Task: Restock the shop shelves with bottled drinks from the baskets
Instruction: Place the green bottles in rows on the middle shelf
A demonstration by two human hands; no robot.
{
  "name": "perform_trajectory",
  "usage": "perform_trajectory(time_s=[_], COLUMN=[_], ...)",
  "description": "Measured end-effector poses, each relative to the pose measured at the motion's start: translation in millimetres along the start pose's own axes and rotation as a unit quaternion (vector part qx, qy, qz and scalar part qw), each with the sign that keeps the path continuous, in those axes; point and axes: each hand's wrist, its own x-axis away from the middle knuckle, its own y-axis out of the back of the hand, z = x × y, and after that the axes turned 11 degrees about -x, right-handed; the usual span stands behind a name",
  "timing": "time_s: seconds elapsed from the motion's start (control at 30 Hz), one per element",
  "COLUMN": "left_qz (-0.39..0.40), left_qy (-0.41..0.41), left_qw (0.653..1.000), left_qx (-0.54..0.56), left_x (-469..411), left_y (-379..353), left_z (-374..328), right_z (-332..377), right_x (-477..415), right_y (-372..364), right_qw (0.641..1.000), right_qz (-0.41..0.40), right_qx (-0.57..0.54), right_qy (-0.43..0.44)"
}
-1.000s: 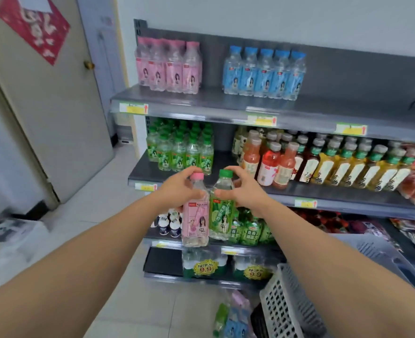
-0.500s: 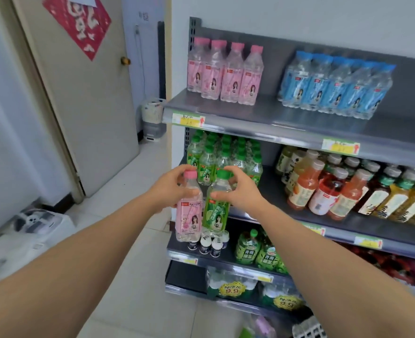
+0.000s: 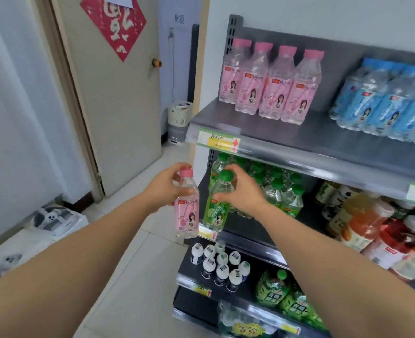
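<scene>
Holding two drinks before the shelving's left end, we grip a peach soda bottle [image 3: 186, 213] round its neck with our left hand [image 3: 167, 189] and a tilted green-capped bottle [image 3: 217, 206] with our right hand [image 3: 243, 191]. They hang just beside each other, level with the stocked green bottles [image 3: 282, 191]. Matching pink bottles [image 3: 270, 86] stand on the top shelf [image 3: 299, 140].

Beige door [image 3: 118, 98], white tiled floor [image 3: 138, 276]
</scene>
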Motion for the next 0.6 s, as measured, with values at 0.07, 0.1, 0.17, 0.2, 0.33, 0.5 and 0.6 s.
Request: perform_trajectory(time_s=[0.07,0.1,0.17,0.2,0.33,0.5,0.6], left_qz=[0.002,0.004,0.009,0.012,0.026,0.035,0.041], left_qy=[0.003,0.003,0.001,-0.002,-0.008,-0.022,-0.026], left_qw=[1.000,1.000,1.000,1.000,1.000,0.999,0.999], left_qx=[-0.003,-0.003,-0.002,-0.002,-0.006,-0.013,-0.011], left_x=[-11.1,-17.0,-28.8,-34.9,-58.3,-84.9,-97.4], left_y=[2.4,3.5,6.4,8.0,12.5,16.5,16.9], left_z=[4.9,7.5,13.3,16.3,26.1,35.7,40.1], right_z=[-0.5,-0.6,-0.4,-0.3,-3.1,-12.1,-21.9], right_x=[-14.0,-21.6,-36.2,-43.3,-66.2,-86.6,-94.0], right_y=[-5.2,-8.3,-14.6,-17.4,-24.4,-30.6,-36.0], right_qw=[1.000,1.000,0.999,0.997,0.990,0.970,0.960], right_qz=[0.003,0.006,0.011,0.012,0.029,0.025,0.027], right_qx=[0.011,0.019,0.051,0.071,0.141,0.244,0.278], right_qy=[-0.001,-0.003,-0.002,-0.001,0.001,-0.005,-0.010])
